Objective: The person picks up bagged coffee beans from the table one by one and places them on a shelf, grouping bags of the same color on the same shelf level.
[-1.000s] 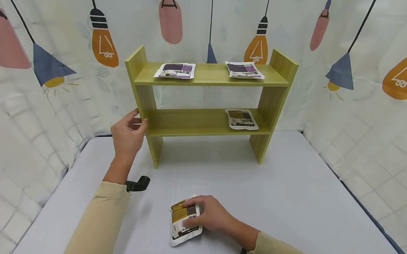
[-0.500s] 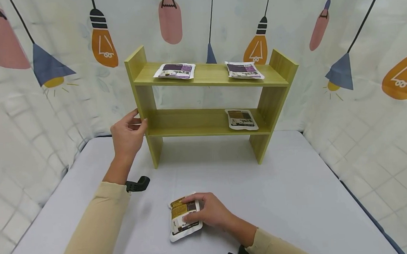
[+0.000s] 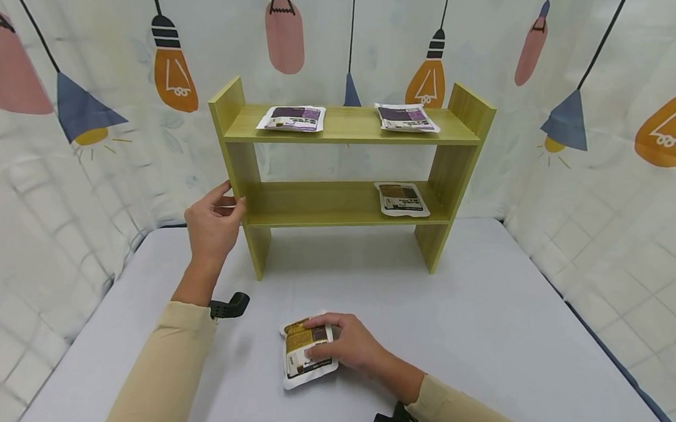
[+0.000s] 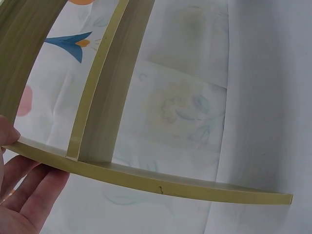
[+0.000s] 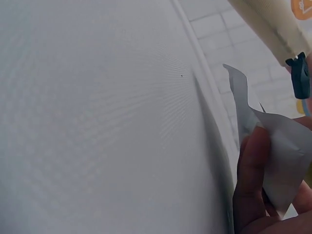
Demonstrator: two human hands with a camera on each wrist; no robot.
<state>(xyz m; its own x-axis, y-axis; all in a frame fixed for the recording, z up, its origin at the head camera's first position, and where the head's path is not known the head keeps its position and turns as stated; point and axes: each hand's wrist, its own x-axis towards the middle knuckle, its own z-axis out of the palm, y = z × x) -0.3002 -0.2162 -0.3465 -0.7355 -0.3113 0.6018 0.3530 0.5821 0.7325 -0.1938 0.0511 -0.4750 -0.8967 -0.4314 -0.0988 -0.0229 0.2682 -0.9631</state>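
Observation:
My left hand [image 3: 214, 226] grips the left side panel of a yellow-green two-tier shelf [image 3: 337, 201]. In the left wrist view, the thumb lies on one side of the panel edge [image 4: 161, 187] and the fingers [image 4: 41, 195] on the other. Low in the head view, my right hand [image 3: 351, 346] pinches a flat white pouch [image 3: 301, 362] with a yellow-brown and black label, thumb and fingers on its right part. The right wrist view shows the pouch's plain pale back [image 5: 287, 156], with a finger pressed against it, held tilted close over the table.
Two purple-labelled pouches lie on the upper tier, one left [image 3: 293, 119] and one right [image 3: 406, 118]. A brown-labelled pouch [image 3: 402, 199] lies at the right of the lower tier. The white-covered table [image 3: 473, 332] stands between patterned curtains [image 3: 624, 232].
The right hand and its pouch have shifted slightly away from the body, toward the shelf. The left hand and the shelf stay as they were.

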